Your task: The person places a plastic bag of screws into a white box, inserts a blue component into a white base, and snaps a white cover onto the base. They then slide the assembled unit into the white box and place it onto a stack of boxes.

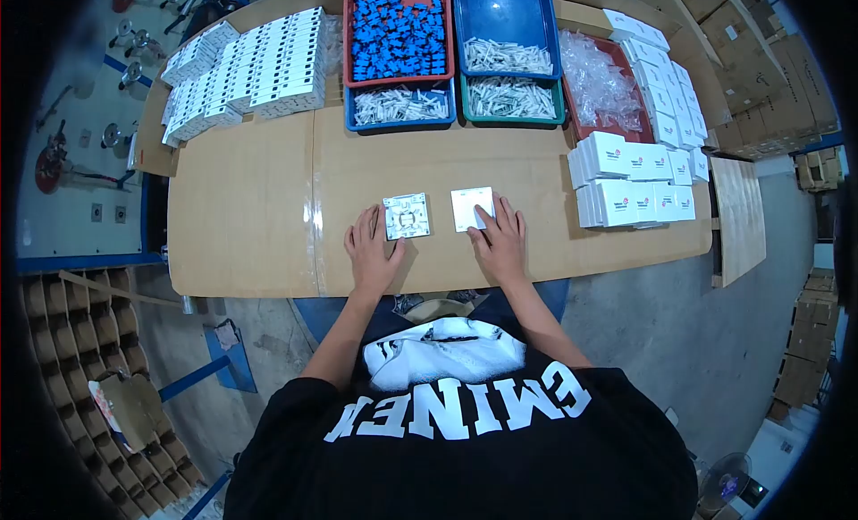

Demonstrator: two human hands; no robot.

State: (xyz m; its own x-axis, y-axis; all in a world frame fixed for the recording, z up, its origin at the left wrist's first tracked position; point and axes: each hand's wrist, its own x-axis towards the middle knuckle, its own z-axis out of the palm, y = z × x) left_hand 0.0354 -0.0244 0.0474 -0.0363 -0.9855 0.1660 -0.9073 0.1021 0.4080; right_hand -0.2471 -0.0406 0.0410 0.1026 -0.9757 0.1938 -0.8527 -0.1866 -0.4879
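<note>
I see my left hand (371,252) open, touching the square white plastic base (407,216); my right hand (499,243) lies flat on the white square cover plate (466,205) on the wooden desk (268,225).

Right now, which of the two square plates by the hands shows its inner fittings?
The patterned plate at the left hand: fittings show on it; the white plate under the right hand is plain.

A square white plastic backplate with grey metal fittings showing on its upturned face (407,216) lies flat on the pale wooden tabletop (259,216), turned slightly askew. Just beside it, apart, a plain smooth white square cover plate (468,205) lies flat, its lower right corner covered by fingers.
</note>
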